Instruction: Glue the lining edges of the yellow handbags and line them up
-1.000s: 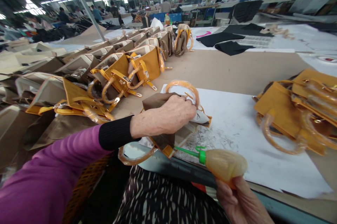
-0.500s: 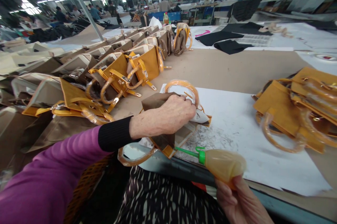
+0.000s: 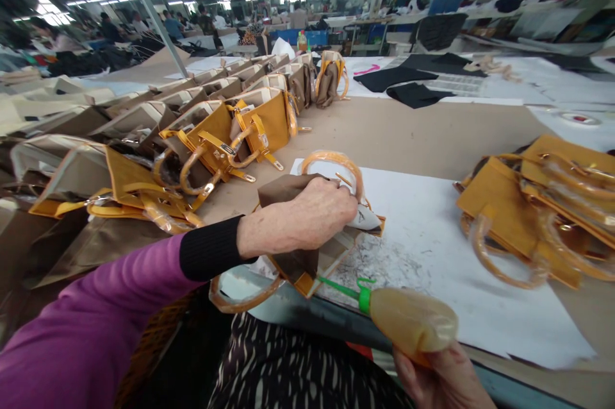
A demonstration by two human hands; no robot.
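Observation:
My left hand [image 3: 319, 213] is closed over the upper part of a brown and mustard handbag [image 3: 336, 249] at the table's front edge. The fingers' far side is hidden, but they grip the bag's brown lining. One plastic-wrapped handle [image 3: 353, 168] arches up behind the hand; the other handle [image 3: 247, 303] hangs toward my lap. In my right hand [image 3: 442, 374] is a soft glue bottle [image 3: 413, 319] with yellowish contents and a green cap. Its long green nozzle [image 3: 339, 285] points left, with the tip at the bag's near corner.
Rows of unfinished mustard and brown bags [image 3: 202, 140] fill the left side. A stack of mustard bags [image 3: 523, 217] lies at the right. White paper [image 3: 456, 306] covers the table under the work. Black pieces [image 3: 418, 93] lie farther back, and people work in the distance.
The right hand and bottle have dipped slightly, and the nozzle now slopes a little more. The left hand keeps its hold on the bag. The whole view has shifted slightly.

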